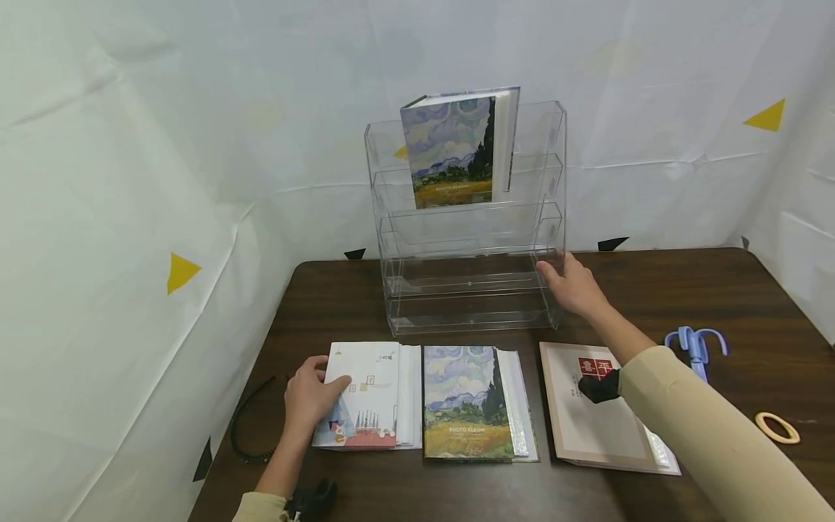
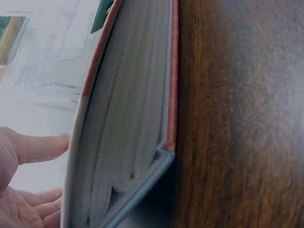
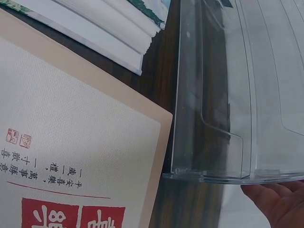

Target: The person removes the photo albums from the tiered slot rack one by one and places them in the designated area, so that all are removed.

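Observation:
A white photo album (image 1: 372, 377) with a red and blue printed lower edge lies at the left on the table. My left hand (image 1: 306, 395) holds its left side, thumb on the front cover and the other fingers around the spine. From below, the left wrist view shows its thick pages (image 2: 133, 95). At the back, a clear acrylic tiered rack (image 1: 470, 319) stands upright. My right hand (image 1: 574, 286) grips the rack's right side panel, the thumb toward the front. An album with a painted landscape cover (image 1: 450, 152) stands in the rack's top tier.
A second landscape album (image 1: 463, 406) lies at mid-table, and a beige album (image 1: 596, 428) with a red emblem lies under my right forearm. To the right are a blue hook-like item (image 1: 694, 348) and a wooden ring (image 1: 776, 428). A black cord (image 1: 238, 428) lies far left.

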Tool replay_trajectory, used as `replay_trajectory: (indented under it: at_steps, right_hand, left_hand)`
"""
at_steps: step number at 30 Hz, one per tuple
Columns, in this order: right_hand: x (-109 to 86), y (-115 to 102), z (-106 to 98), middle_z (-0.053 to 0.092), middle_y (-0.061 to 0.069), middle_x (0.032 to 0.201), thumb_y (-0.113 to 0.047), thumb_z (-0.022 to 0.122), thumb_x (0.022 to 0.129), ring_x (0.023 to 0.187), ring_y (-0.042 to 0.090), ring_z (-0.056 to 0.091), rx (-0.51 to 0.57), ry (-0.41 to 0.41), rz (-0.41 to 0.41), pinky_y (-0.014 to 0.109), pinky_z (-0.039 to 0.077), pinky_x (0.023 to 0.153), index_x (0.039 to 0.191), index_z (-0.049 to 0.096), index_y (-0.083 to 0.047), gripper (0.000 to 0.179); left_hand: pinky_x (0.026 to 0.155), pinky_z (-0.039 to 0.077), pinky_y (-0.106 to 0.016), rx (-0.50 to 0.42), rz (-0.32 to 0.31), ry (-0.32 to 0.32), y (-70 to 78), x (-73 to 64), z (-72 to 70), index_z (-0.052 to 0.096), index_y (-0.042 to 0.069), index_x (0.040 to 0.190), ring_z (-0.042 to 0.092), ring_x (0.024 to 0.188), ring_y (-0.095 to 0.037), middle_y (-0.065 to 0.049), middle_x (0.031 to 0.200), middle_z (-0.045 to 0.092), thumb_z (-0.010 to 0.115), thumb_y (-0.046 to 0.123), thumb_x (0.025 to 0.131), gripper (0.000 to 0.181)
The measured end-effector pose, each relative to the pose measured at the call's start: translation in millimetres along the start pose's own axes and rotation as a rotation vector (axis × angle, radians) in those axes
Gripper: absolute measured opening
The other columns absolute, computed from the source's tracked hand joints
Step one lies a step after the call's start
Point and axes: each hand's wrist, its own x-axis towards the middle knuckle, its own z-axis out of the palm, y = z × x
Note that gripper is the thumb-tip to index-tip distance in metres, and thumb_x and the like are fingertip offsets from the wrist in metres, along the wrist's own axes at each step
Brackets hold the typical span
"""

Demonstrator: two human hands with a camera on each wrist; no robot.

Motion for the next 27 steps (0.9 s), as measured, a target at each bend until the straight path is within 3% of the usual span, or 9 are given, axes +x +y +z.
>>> replay_trajectory:
  at_steps: [7, 11, 14, 18, 23, 27]
  right_hand:
    - [0.8, 1.5, 1.8, 0.039, 0.035, 0.143, -0.039, 0.036, 0.107, 0.13, 0.051, 0.039, 0.008, 0.002, -0.007, 0.06, 0.033, 0.105, 0.146, 0.024, 0.013, 0.067]
    - [1.5, 2.1, 2.8, 0.038, 0.035, 0.144, -0.038, 0.037, 0.107, 0.131, 0.051, 0.038, 0.014, -0.002, -0.005, 0.06, 0.033, 0.105, 0.147, 0.023, 0.013, 0.067]
    - [2.0, 2.2, 2.8, 0.038, 0.035, 0.144, -0.039, 0.036, 0.107, 0.13, 0.051, 0.039, 0.017, -0.003, -0.009, 0.06, 0.033, 0.104, 0.147, 0.024, 0.013, 0.067]
    - [2.0, 1.8, 1.7, 0.038, 0.035, 0.143, -0.04, 0.036, 0.106, 0.13, 0.051, 0.039, 0.017, -0.004, -0.009, 0.06, 0.033, 0.104, 0.147, 0.024, 0.013, 0.068]
    - [0.8, 1.1, -0.1, 0.037, 0.035, 0.144, -0.041, 0.035, 0.106, 0.13, 0.051, 0.038, 0.011, -0.006, 0.004, 0.061, 0.033, 0.104, 0.148, 0.022, 0.013, 0.069]
    - [1.2, 1.5, 2.2, 0.038, 0.036, 0.143, -0.041, 0.036, 0.106, 0.13, 0.052, 0.039, 0.006, -0.001, 0.0, 0.061, 0.033, 0.104, 0.147, 0.022, 0.013, 0.069]
  left_hand:
    - [0.09, 0.04, -0.057, 0.005, 0.033, 0.025, 2.2, -2.6, -9.1, 0.053, -0.003, 0.133, 0.067, 0.098, -0.038, -0.024, 0.109, 0.069, 0.077, 0.023, 0.083, 0.062]
    - [0.093, 0.041, -0.058, 0.014, 0.072, 0.094, 10.7, 0.3, -19.1, 0.054, -0.002, 0.133, 0.069, 0.096, -0.037, -0.025, 0.113, 0.067, 0.076, 0.023, 0.085, 0.058]
    - [0.091, 0.044, -0.056, -0.01, 0.132, 0.154, 25.5, 6.5, -27.6, 0.058, 0.0, 0.131, 0.07, 0.094, -0.035, -0.022, 0.112, 0.068, 0.076, 0.023, 0.086, 0.053]
    - [0.086, 0.048, -0.051, -0.089, 0.278, 0.207, 62.9, 18.6, -38.2, 0.06, 0.006, 0.13, 0.07, 0.093, -0.029, -0.014, 0.109, 0.071, 0.076, 0.022, 0.087, 0.048]
    - [0.075, 0.056, -0.038, -0.222, 0.547, 0.232, 131.1, 42.1, -39.8, 0.063, 0.009, 0.127, 0.07, 0.091, -0.022, -0.009, 0.107, 0.071, 0.076, 0.015, 0.087, 0.042]
    - [0.077, 0.057, -0.035, -0.339, 0.654, 0.2, 185.1, 70.1, -34.8, 0.06, 0.007, 0.132, 0.067, 0.1, -0.025, -0.011, 0.114, 0.068, 0.073, 0.013, 0.089, 0.046]
